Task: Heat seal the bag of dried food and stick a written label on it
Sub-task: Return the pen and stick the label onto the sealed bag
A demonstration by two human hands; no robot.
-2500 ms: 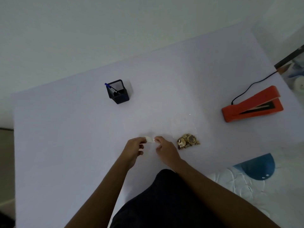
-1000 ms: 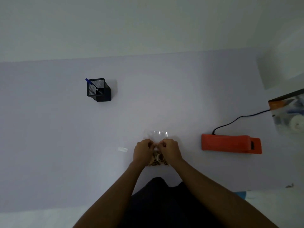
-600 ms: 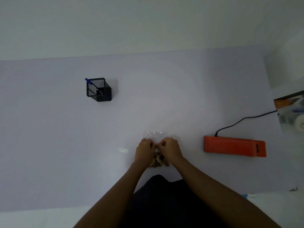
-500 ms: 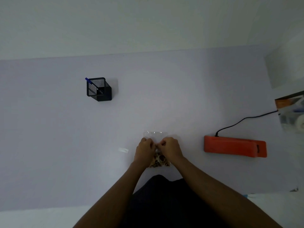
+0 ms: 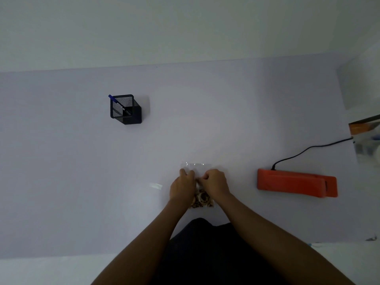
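Bag pinned under both hands at the near middle of the counter (image 5: 82, 182).
A scrap of backing (image 5: 155, 185) is seen left; the left hand (image 5: 182, 187) and right hand (image 5: 214, 185) are closed on the bag (image 5: 200, 199), its long axis running away from the person; the sealer (image 5: 296, 183) lies right, nearer the right hand.

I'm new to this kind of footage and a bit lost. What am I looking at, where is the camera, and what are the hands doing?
There is no machine: a person wears one camera on the head, looking down at a pale table. The left hand and right hand meet over a clear bag of dried food, apparently pressing a small label onto it; the label is hidden. An orange heat sealer with a cord lies to the right, a black mesh pen holder stands far left, and a small clear strip lies nearby.
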